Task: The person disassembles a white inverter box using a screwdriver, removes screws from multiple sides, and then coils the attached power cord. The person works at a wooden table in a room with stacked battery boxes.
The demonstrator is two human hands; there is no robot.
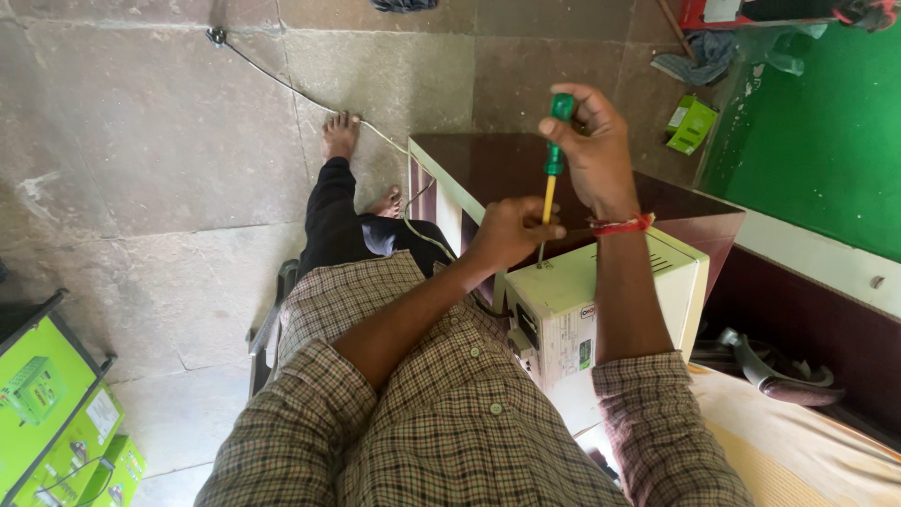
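Two hands work one screwdriver (pixel 552 178) held upright over a cream metal box (pixel 601 300) on the dark worktop (pixel 488 160). Right hand (pixel 593 145) is closed around the green handle; left hand (pixel 507 233) pinches the yellow shaft, whose tip touches the box's top.

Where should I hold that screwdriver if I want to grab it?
Probably the green handle, from above: the screwdriver stands nearly upright, tip down on the cream box. The right hand wraps the handle; the left hand steadies the thin yellow shaft.
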